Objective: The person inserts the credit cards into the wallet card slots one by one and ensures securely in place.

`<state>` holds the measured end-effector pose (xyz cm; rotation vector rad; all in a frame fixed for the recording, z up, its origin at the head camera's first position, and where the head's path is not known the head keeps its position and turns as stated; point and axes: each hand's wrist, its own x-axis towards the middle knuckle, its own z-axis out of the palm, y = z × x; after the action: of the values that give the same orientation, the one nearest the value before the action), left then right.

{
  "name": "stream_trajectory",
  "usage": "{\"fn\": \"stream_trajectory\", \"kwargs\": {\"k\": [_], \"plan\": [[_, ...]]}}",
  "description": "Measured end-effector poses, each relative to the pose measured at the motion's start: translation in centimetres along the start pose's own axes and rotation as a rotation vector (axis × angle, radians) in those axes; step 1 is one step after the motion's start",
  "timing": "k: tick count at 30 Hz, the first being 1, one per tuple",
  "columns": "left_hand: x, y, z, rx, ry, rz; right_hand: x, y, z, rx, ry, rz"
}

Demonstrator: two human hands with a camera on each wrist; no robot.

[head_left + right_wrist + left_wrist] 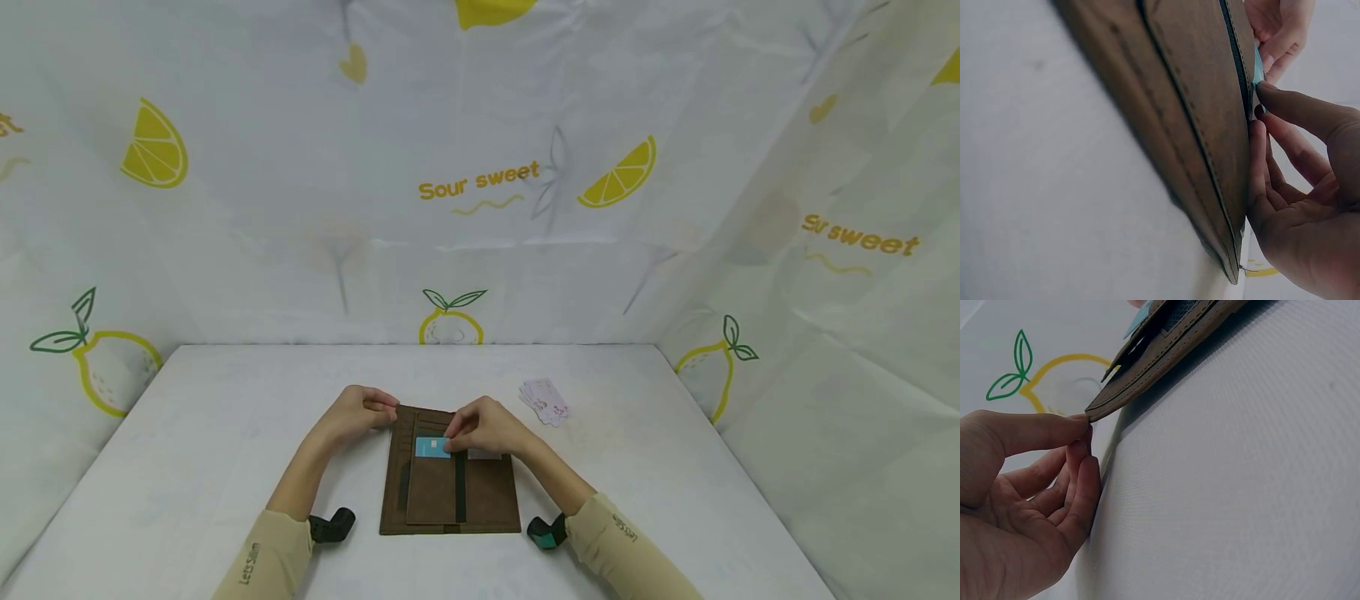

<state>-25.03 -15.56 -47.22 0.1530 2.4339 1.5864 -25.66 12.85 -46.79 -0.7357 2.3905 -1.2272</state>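
Observation:
A brown wallet [431, 500] with stitched edges lies spread on the table in the head view, a dark strap running down its inner panel. My left hand [360, 412] pinches its far left corner between thumb and fingers; in the left wrist view that corner [1100, 409] tilts up from the tabletop. Over the wallet's upper middle, my right hand [483, 427] pinches the right end of a blue card [430, 447]. The card's lower part is hidden in a pocket. A paler card [483, 455] shows below the right hand, partly covered by it.
On the white table [247, 433], a fanned stack of pale cards [545, 401] lies at the back right of the wallet. Black wrist cameras [332, 527] sit by both sleeves. A lemon-print cloth [262, 208] hangs behind the table and along its sides.

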Motion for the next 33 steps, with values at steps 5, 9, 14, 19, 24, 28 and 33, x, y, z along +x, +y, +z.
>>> {"fn": "stream_trajectory", "kwargs": {"k": [5, 9, 14, 19, 24, 28, 33], "plan": [[0.0, 0.0, 0.02, -0.002, -0.003, 0.001, -0.02, 0.01, -0.01, -0.018, -0.016, -0.001], [0.01, 0.03, 0.03, 0.0, -0.003, 0.0, 0.02, 0.03, -0.1, -0.03, -0.024, -0.008], [0.01, 0.06, 0.01, -0.004, 0.001, -0.003, 0.09, -0.01, -0.16, -0.04, -0.027, -0.026], [0.04, 0.03, 0.06, -0.003, 0.004, -0.012, 0.12, 0.01, -0.06, -0.051, -0.021, -0.021], [0.05, 0.03, 0.1, 0.004, 0.003, -0.015, 0.08, 0.02, -0.01, -0.023, -0.027, -0.02], [0.01, 0.04, 0.07, 0.005, 0.003, -0.017, -0.05, 0.08, -0.16, 0.028, -0.049, -0.025], [-0.03, 0.04, 0.05, -0.001, -0.001, -0.013, -0.31, 0.36, -0.74, 0.069, -0.05, -0.053]]}}
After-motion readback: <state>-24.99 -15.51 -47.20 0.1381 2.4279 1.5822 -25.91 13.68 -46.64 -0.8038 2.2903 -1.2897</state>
